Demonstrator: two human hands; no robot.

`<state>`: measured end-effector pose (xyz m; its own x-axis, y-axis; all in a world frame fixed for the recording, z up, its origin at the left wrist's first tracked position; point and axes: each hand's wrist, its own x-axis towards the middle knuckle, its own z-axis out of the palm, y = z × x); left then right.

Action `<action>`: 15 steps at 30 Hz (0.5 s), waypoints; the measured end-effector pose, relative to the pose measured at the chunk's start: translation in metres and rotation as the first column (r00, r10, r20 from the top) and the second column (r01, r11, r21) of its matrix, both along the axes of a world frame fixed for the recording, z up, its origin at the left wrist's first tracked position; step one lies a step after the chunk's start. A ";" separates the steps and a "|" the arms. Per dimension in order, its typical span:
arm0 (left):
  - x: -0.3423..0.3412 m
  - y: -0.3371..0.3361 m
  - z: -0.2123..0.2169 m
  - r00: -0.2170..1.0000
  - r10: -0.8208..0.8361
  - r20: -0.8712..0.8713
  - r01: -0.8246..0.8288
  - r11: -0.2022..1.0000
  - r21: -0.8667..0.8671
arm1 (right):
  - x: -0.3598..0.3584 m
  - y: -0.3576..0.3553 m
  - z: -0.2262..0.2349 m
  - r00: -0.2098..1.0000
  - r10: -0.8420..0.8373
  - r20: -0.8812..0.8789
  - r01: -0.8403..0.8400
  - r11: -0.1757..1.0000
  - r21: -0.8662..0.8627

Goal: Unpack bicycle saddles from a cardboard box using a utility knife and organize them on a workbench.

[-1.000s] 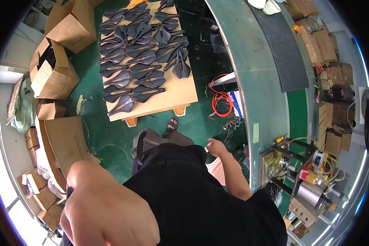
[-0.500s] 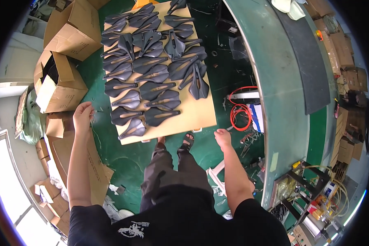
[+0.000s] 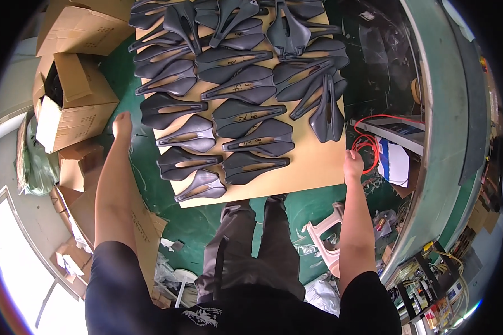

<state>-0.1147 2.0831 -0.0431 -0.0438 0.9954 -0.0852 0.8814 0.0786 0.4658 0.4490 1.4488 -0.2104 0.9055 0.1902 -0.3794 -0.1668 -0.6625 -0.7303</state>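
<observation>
hands (image 3: 353,166) now gripping saddle board (image 3: 313,167) edges

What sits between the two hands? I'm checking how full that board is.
In the head view, rows of black bicycle saddles cover the tan board between the left hand and the right hand.

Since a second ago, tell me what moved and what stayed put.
The left hand went from low by the body out to the board's left edge; the right hand reached forward to its right edge. Neither visibly holds anything. The black bike saddles and cardboard boxes lie as before.
</observation>
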 end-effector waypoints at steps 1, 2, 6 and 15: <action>0.021 0.001 -0.020 0.978 0.099 0.182 -0.082 0.992 -0.100 | 0.006 -0.018 -0.002 1.000 -0.007 0.011 0.008 0.994 -0.109; 0.038 0.007 -0.029 0.951 0.138 0.275 -0.090 0.979 -0.180 | 0.008 -0.030 -0.004 1.000 -0.013 0.017 0.016 0.979 -0.203; 0.059 0.046 -0.023 0.859 0.223 0.461 -0.085 0.950 -0.302 | -0.047 -0.041 -0.015 0.900 -0.340 0.273 0.426 0.819 -0.385; 0.138 0.027 0.008 0.654 0.430 0.622 -0.024 0.834 -0.551 | -0.128 -0.028 -0.017 0.464 -0.550 -0.694 0.840 0.523 0.147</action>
